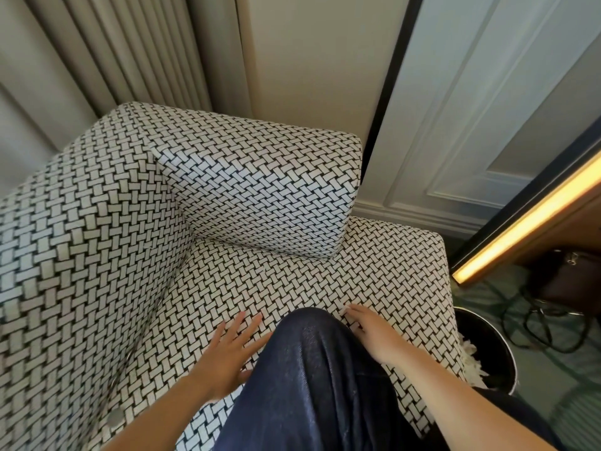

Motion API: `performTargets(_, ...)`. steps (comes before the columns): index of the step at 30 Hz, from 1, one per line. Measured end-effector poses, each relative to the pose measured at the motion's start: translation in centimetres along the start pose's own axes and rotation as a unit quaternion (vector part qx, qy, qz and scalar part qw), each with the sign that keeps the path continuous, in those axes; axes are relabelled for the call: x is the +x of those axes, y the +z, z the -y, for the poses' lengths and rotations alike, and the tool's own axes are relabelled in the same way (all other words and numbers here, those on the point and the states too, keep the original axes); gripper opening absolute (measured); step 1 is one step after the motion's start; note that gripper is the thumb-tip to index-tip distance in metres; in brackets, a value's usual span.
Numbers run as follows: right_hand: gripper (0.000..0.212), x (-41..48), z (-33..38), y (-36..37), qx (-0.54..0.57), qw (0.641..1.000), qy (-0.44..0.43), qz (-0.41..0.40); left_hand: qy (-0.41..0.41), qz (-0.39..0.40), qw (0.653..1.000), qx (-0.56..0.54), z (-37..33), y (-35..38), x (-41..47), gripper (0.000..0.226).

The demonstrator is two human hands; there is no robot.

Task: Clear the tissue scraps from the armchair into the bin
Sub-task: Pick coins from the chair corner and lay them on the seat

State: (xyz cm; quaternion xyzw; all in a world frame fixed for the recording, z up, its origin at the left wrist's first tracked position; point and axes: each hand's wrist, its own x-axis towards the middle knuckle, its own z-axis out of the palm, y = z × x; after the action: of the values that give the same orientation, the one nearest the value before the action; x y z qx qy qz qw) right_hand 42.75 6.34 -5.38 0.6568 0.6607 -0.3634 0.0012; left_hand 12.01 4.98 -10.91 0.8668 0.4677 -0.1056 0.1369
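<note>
The armchair [292, 275] is covered in a black-and-white woven pattern; its seat fills the middle of the view. My left hand [227, 356] lies flat on the seat with fingers spread and straight. My right hand [374, 333] rests on the seat near its right side, fingertips touching the fabric; any scrap under them is too small to tell. A dark round bin [497, 346] stands on the floor at the chair's right edge, with white tissue scraps [471, 359] showing inside. My knee in dark trousers [312, 369] presses on the seat between my hands.
A cushion [260, 190] in the same pattern leans at the back of the seat. Curtains [113, 50] hang behind on the left, a white panelled wall [455, 125] on the right. A lit strip edge [527, 219], a dark bag [566, 275] and cables [536, 323] lie beyond the bin.
</note>
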Motion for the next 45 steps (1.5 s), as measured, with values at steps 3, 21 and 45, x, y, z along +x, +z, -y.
performTargets(3, 0.048, -0.2, 0.4, -0.4, 0.068, 0.997, 0.024, -0.014, -0.002, -0.011, 0.999, 0.048, -0.1, 1.2, -0.5, 0.062)
performTargets(21, 0.023, -2.1, 11.5, -2.9, 0.544, 0.834, -0.089, -0.022, -0.127, -0.045, 0.991, -0.015, 0.7, 3.3, -8.9, 0.073)
performTargets(45, 0.022, -7.6, 19.4, 12.8, 0.533, 0.829, -0.112, 0.13, -0.236, -0.289, 0.428, -0.823, -4.6, -1.8, -15.5, 0.03)
